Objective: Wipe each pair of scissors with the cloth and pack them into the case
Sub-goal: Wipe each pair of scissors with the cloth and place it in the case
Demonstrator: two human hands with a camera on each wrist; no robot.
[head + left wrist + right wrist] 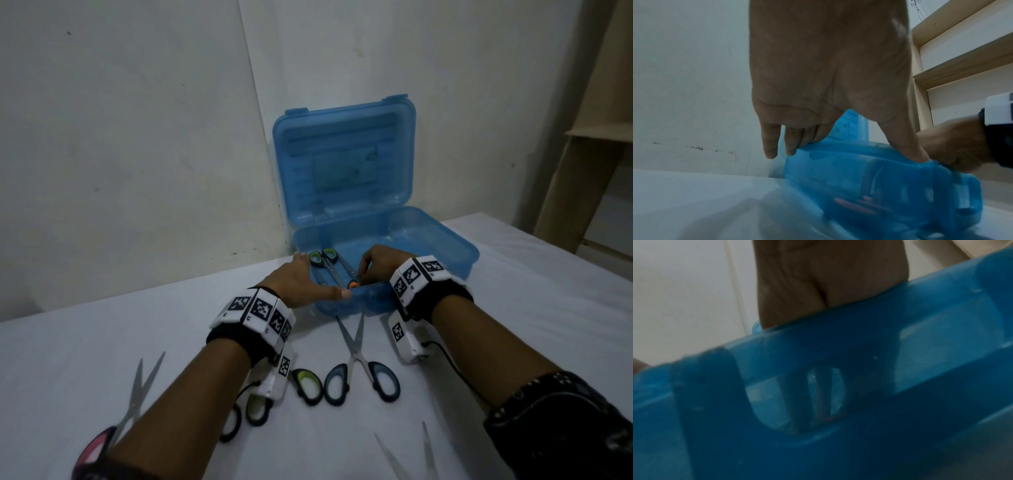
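Observation:
The blue see-through case (pixel 452 250) stands open on the table, its lid (pixel 346 164) leaning on the wall. Green-handled scissors (pixel 324 257) lie inside along the left side. My right hand (pixel 373 267) reaches into the case, fingers curled, pinching orange-handled scissors (pixel 354 283) by the near wall. My left hand (pixel 308 281) rests on the case's near left corner, fingers straight, thumb along the front rim. In the left wrist view the left hand (pixel 828 126) presses the case (pixel 859 170) rim. The right wrist view shows the right hand (pixel 818 288) behind the case wall (pixel 920 337). No cloth shows.
Blue-grey scissors (pixel 358 356) lie open just before the case. Green-handled scissors (pixel 308 385) sit partly under my left wrist. Pink-handled scissors (pixel 137 390) lie at the near left; another pair's blades (pixel 424 452) show at the bottom edge. Wooden shelving (pixel 589 137) stands at the right.

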